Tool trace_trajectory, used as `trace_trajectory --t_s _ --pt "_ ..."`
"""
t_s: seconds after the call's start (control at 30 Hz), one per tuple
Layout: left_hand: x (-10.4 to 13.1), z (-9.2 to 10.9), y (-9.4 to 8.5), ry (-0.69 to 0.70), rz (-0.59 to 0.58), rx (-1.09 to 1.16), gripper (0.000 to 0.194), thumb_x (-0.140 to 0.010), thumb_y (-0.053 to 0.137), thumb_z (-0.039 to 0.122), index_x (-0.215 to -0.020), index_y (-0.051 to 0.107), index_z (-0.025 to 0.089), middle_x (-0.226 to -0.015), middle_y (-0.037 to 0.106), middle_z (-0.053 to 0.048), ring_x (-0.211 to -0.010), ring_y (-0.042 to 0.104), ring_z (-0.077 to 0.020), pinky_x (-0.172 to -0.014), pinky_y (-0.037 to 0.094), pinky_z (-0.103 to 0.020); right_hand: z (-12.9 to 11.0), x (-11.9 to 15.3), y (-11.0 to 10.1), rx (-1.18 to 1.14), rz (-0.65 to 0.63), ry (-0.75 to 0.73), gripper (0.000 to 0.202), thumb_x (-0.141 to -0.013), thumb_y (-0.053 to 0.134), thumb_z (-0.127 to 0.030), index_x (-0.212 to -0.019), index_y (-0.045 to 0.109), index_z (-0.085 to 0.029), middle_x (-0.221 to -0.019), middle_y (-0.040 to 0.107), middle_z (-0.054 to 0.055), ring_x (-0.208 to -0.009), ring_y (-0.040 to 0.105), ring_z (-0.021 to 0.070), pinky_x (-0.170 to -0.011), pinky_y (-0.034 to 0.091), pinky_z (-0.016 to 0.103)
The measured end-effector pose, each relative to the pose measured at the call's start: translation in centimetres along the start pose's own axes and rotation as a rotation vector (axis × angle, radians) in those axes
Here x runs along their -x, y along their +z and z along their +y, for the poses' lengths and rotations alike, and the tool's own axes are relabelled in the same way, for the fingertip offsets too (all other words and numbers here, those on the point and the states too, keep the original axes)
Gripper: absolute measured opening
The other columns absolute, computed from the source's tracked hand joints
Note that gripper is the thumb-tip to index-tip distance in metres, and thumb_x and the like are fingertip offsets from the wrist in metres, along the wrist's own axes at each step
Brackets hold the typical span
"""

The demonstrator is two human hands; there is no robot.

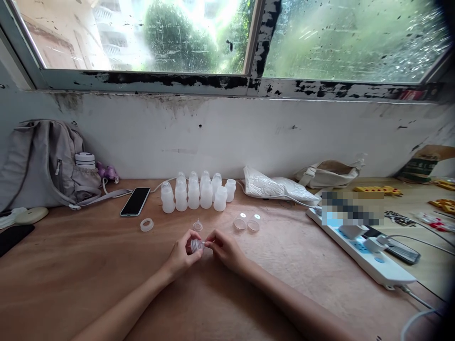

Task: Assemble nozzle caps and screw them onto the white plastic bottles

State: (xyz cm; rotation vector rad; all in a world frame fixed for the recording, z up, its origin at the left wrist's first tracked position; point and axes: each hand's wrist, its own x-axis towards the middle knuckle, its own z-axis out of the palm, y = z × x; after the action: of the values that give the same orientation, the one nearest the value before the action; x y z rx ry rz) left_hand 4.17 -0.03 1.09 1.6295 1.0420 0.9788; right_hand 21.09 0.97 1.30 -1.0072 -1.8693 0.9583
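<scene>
My left hand (185,251) is closed around a clear, ridged bottle collar (195,245), held just above the table. My right hand (223,248) pinches the small tip of a clear nipple (204,244) that pokes out of the collar toward the right. Behind my hands, a loose clear nipple (198,225) stands on the wood. A whitish collar ring (146,225) lies farther left, and two clear round caps (240,222) rest to the right. Several frosted baby bottles (193,192) are grouped at the back, most with clear tops; two at the right look uncapped.
A phone (135,201) and a grey backpack (53,161) are at the left. White plastic packaging (273,184) and a beige bag (329,173) lie along the wall. A power strip (369,258) with plugs and cables runs down the right side.
</scene>
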Motion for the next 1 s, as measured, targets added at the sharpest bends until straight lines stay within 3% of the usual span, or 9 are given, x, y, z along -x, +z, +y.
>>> trace_trajectory --t_s 0.13,0.3,0.4,0.57,0.73,0.87,1.0 --pt "0.1 0.5 -0.2 0.058 -0.022 -0.145 0.023 -0.067 0.055 0.022 -0.089 0.055 0.018 -0.081 0.058 -0.001 -0.071 0.053 -0.0138 -0.064 0.04 -0.022 -0.9 -0.4 -1.4 0.201 0.026 -0.149 0.017 -0.08 0.048 -0.033 -0.073 0.055 -0.02 -0.064 0.054 0.001 -0.056 0.049 0.012 -0.052 0.039 0.024" --pt "-0.2 -0.1 -0.2 -0.008 0.026 0.001 0.021 -0.068 0.056 0.026 -0.087 0.053 0.017 -0.085 0.06 -0.004 -0.076 0.055 -0.015 -0.067 0.042 -0.024 0.0 -3.6 -4.3 0.41 0.397 -0.068 0.014 -0.079 0.045 -0.031 -0.086 0.052 -0.02 -0.08 0.056 0.006 -0.07 0.052 0.0179 -0.065 0.042 0.032" --pt "-0.2 -0.2 -0.2 -0.004 0.028 0.134 0.02 -0.07 0.056 0.027 -0.086 0.048 0.017 -0.094 0.061 -0.006 -0.083 0.056 -0.0154 -0.073 0.042 -0.026 1.4 -6.5 -5.9 0.491 0.517 0.005 0.036 -0.071 0.053 -0.028 -0.103 0.044 -0.016 -0.097 0.052 0.012 -0.089 0.05 0.0234 -0.078 0.04 0.038" --pt "-0.1 0.0 -0.1 0.009 -0.002 0.178 0.02 -0.072 0.055 0.028 -0.084 0.044 0.018 -0.095 0.061 -0.008 -0.084 0.058 -0.016 -0.076 0.043 -0.029 2.5 -10.0 -6.5 0.397 0.475 0.354 0.063 -0.058 0.063 -0.03 -0.111 0.034 -0.01 -0.11 0.044 0.018 -0.099 0.048 0.0264 -0.081 0.039 0.037" --pt "-0.2 -0.2 -0.1 0.023 0.031 0.158 0.02 -0.071 0.056 0.031 -0.084 0.051 0.016 -0.098 0.058 -0.007 -0.081 0.058 -0.0166 -0.073 0.044 -0.029 2.1 -11.2 -6.1 0.405 0.4 0.468 0.046 -0.059 0.062 -0.031 -0.096 0.044 -0.013 -0.099 0.05 0.015 -0.092 0.052 0.0271 -0.077 0.041 0.036" --pt "-0.3 -0.1 -0.2 -0.001 0.079 0.138 0.021 -0.071 0.056 0.032 -0.085 0.055 0.017 -0.089 0.059 -0.004 -0.076 0.056 -0.0149 -0.07 0.043 -0.026 1.2 -9.9 -5.6 0.416 0.458 0.37 0.04 -0.061 0.06 -0.034 -0.092 0.042 -0.016 -0.095 0.052 0.011 -0.09 0.052 0.0264 -0.076 0.041 0.037" --pt "-0.5 0.1 -0.4 -0.05 0.169 0.305 0.023 -0.073 0.054 0.035 -0.087 0.055 0.016 -0.084 0.059 -0.004 -0.079 0.054 -0.0155 -0.068 0.042 -0.024 0.4 -5.7 -3.8 0.406 0.467 0.037 0.043 -0.065 0.06 -0.034 -0.099 0.039 -0.018 -0.091 0.055 0.007 -0.082 0.055 0.0223 -0.071 0.044 0.034"
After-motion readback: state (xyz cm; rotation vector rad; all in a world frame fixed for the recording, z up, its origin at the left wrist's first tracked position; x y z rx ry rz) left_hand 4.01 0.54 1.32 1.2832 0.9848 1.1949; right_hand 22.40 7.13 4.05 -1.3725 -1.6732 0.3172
